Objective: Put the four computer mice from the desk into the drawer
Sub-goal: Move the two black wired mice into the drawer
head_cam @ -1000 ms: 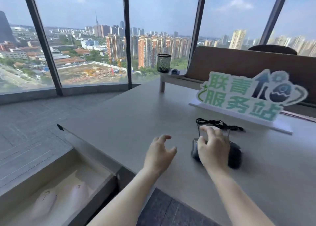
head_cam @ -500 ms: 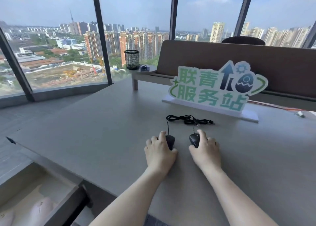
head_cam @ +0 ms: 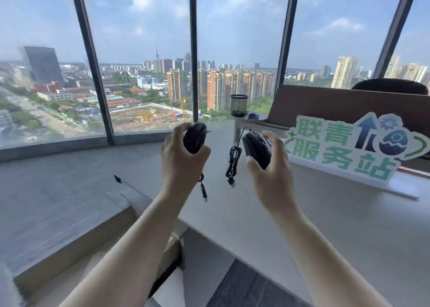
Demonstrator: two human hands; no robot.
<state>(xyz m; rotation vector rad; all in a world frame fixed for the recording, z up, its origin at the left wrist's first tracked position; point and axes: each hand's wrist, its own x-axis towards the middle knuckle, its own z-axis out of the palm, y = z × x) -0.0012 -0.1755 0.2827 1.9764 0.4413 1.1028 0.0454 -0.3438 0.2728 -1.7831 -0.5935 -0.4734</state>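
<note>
Both hands are raised above the near edge of the desk [head_cam: 337,225], each clasping one black wired mouse. The left hand [head_cam: 181,160] wraps its fingers and thumb around the left mouse [head_cam: 195,138], which is held clear of the desk surface; its cable [head_cam: 203,185] hangs below the hand and ends in a plug. The right hand [head_cam: 272,167] grips the right mouse [head_cam: 257,149] from the side, thumb at its lower end and fingers curled over the far edge; this mouse is likewise lifted off the desk, and its bundled cable [head_cam: 233,160] dangles between the two hands. Beyond the right hand, a green-and-white sign [head_cam: 349,150] with Chinese characters stands upright on the desk. Farther back on the desk, a black mesh pen cup [head_cam: 239,105] stands on a small raised shelf [head_cam: 250,120]. At the left of the desk, below its edge, the open drawer [head_cam: 76,239] extends toward the viewer; a pale rounded shape lies inside it, mostly hidden by the left forearm, and what it is cannot be told.
</note>
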